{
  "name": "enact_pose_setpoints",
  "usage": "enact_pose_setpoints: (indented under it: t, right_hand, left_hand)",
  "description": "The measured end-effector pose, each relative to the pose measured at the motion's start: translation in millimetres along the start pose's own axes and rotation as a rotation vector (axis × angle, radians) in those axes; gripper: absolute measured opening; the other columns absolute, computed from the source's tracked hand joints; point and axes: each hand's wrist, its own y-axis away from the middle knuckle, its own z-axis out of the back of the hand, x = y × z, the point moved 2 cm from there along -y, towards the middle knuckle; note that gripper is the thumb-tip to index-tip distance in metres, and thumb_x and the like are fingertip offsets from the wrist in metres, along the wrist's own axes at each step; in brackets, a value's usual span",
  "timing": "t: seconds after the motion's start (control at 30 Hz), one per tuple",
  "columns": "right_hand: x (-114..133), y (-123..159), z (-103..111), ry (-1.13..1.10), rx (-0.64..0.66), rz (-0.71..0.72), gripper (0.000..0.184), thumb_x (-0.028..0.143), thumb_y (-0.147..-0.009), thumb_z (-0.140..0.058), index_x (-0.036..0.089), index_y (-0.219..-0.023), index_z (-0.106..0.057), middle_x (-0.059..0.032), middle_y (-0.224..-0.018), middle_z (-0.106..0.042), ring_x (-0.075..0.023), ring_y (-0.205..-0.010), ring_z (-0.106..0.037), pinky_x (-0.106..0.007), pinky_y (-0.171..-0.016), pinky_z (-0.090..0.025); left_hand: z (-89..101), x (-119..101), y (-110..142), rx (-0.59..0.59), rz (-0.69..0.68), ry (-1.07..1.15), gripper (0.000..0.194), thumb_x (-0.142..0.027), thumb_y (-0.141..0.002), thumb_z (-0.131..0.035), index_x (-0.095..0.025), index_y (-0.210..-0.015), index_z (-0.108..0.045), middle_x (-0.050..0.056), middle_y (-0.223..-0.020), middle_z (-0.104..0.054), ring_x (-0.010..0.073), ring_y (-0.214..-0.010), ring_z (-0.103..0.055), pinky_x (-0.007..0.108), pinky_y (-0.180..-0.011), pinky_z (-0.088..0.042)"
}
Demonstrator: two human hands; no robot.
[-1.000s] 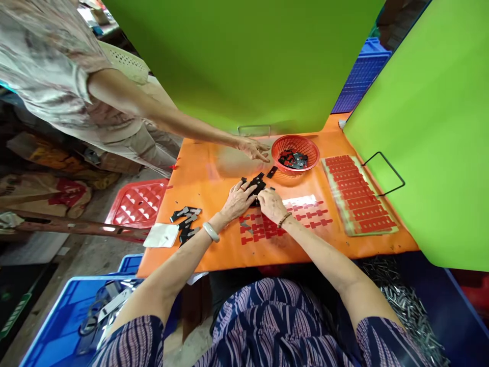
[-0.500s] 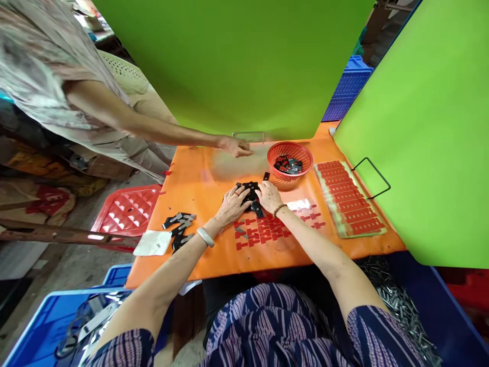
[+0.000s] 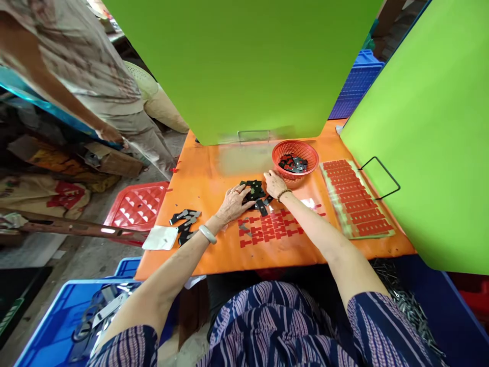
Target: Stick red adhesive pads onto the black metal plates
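Note:
A cluster of small black flat plates [image 3: 255, 190] lies in the middle of the orange table. My left hand [image 3: 232, 205] rests at its left side, fingers stretched out and touching the plates. Just right of the cluster, in front of the red basket [image 3: 315, 159], my right hand [image 3: 275, 185] has its fingers bent down towards the table; what they grip, if anything, is hidden. Black and silvery pieces lie in the basket. Red T-shaped marks [image 3: 270, 229] spread over the table nearer to me.
More black and grey plates [image 3: 185, 224] lie on the left beside a white sheet [image 3: 160, 238]. A panel with red strips [image 3: 353, 196] is at right. Green boards [image 3: 244, 66] stand behind and to the right. Another person [image 3: 91, 76] stands at left by a red stool [image 3: 137, 206].
My right hand has shifted up and away from the cluster, its fingers now bent. The other person's arm has drawn back from the table to the left. My left hand stays at the plates.

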Motion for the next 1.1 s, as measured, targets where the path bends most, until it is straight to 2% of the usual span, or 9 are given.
enact_pose_setpoints:
  t: [0.1,0.23,0.4,0.57,0.73,0.83,0.97,1.1]
  right_hand:
    - [2.6,9.6,0.0,0.026,0.023,-0.022,0.016,0.018,-0.088,-0.051,0.014,-0.101,-0.061,-0.0172,-0.112,-0.057,-0.0295,-0.106,-0.05,-0.044,-0.095,-0.039]
    - [0.7,25.6,4.6,0.028,0.04,-0.05,0.018,0.026,-0.088,-0.057,0.015,-0.101,-0.062,-0.0161,-0.11,-0.058,-0.0294,-0.104,-0.053,-0.042,-0.09,-0.042]
    - [-13.9,35.3,6.7,-0.136,0.021,-0.08,0.014,0.018,-0.084,-0.06,0.015,-0.097,-0.064,-0.0105,-0.099,-0.063,-0.0231,-0.095,-0.057,-0.036,-0.088,-0.044]
    - [-23.9,57.4,6.9,-0.296,-0.069,-0.041,0.018,0.012,-0.083,-0.052,0.015,-0.097,-0.062,-0.007,-0.098,-0.062,-0.0182,-0.09,-0.058,-0.032,-0.087,-0.046]
    - [-21.2,98.0,9.4,-0.361,-0.122,0.01,0.018,0.014,-0.084,-0.052,0.018,-0.097,-0.064,-0.0078,-0.098,-0.063,-0.0217,-0.096,-0.058,-0.037,-0.09,-0.047]
    - [-15.2,123.0,13.1,-0.368,-0.137,0.011,0.019,0.016,-0.086,-0.051,0.018,-0.099,-0.064,-0.0097,-0.101,-0.064,-0.0236,-0.098,-0.059,-0.039,-0.091,-0.047]
    - [-3.7,156.9,16.0,-0.363,-0.141,0.008,0.019,0.02,-0.09,-0.049,0.021,-0.1,-0.065,-0.0098,-0.102,-0.065,-0.0252,-0.1,-0.059,-0.043,-0.092,-0.048]
    - [10.1,183.6,13.5,-0.367,-0.154,0.002,0.018,0.021,-0.092,-0.048,0.021,-0.1,-0.065,-0.0095,-0.101,-0.064,-0.0246,-0.1,-0.058,-0.042,-0.093,-0.048]
  left_hand:
    - [0.5,5.7,2.9,0.009,0.012,0.009,0.056,-0.049,-0.089,-0.054,-0.018,-0.136,-0.052,0.017,-0.145,-0.049,0.031,-0.138,-0.041,0.049,-0.112,-0.03]
    - [2.2,8.7,5.6,-0.022,0.069,0.05,0.055,-0.045,-0.09,-0.054,-0.02,-0.139,-0.049,0.014,-0.147,-0.048,0.0309,-0.139,-0.039,0.047,-0.113,-0.03]
    - [11.0,3.0,18.2,-0.114,0.12,0.129,0.046,-0.037,-0.092,-0.052,-0.021,-0.135,-0.051,0.013,-0.147,-0.048,0.0272,-0.137,-0.042,0.045,-0.113,-0.033]
    - [16.0,-14.5,56.2,-0.223,0.166,0.205,0.035,-0.033,-0.094,-0.049,-0.018,-0.123,-0.059,0.015,-0.137,-0.057,0.0257,-0.129,-0.052,0.042,-0.109,-0.04]
    - [5.5,-48.2,100.8,-0.15,0.14,0.263,0.027,-0.031,-0.094,-0.049,-0.021,-0.115,-0.064,0.012,-0.129,-0.064,0.0259,-0.122,-0.058,0.045,-0.105,-0.044]
    - [0.2,-64.1,118.3,-0.093,0.086,0.268,0.029,-0.031,-0.094,-0.051,-0.02,-0.117,-0.064,0.012,-0.133,-0.061,0.0272,-0.13,-0.052,0.047,-0.109,-0.041]
    - [-5.2,-68.7,131.1,0.003,0.069,0.216,0.032,-0.031,-0.093,-0.052,-0.023,-0.122,-0.064,0.01,-0.137,-0.059,0.0308,-0.138,-0.042,0.051,-0.112,-0.035]
    - [-8.4,-65.0,139.5,0.026,0.052,0.201,0.034,-0.031,-0.095,-0.047,-0.022,-0.123,-0.064,0.009,-0.139,-0.058,0.0298,-0.139,-0.04,0.05,-0.113,-0.033]
